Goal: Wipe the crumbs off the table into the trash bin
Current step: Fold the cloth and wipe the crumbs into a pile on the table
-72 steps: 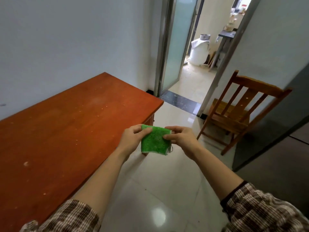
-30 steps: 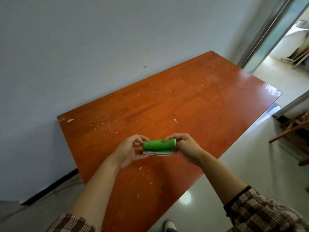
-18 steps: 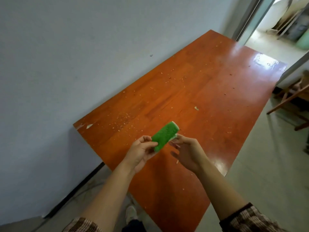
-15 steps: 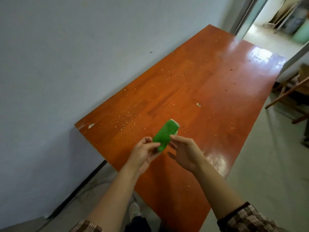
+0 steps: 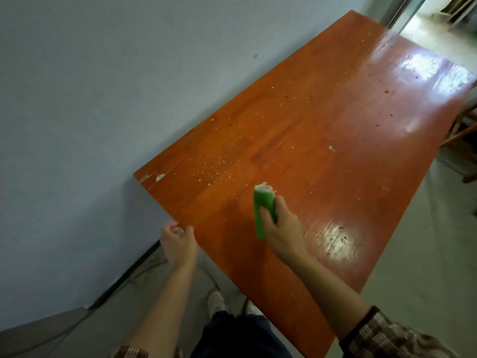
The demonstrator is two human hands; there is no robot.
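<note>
A folded green cloth [image 5: 262,202] is gripped in my right hand [image 5: 282,228], held over the near part of the orange-brown wooden table [image 5: 322,120]. Pale crumbs [image 5: 211,166] lie scattered on the table, thickest just beyond the cloth near the left corner, with a larger scrap [image 5: 331,148] mid-table. My left hand [image 5: 178,242] hangs at the table's near-left edge, fingers curled, holding nothing. No trash bin is in view.
A grey wall runs along the table's left side. A wooden chair [image 5: 462,133] stands off the table's right edge. A doorway [image 5: 438,11] opens beyond the far end. My shoe and legs show on the floor below the near edge.
My left hand let go of the cloth and dropped to the table's near-left edge. My right hand took the folded cloth alone and lowered it toward the tabletop.
</note>
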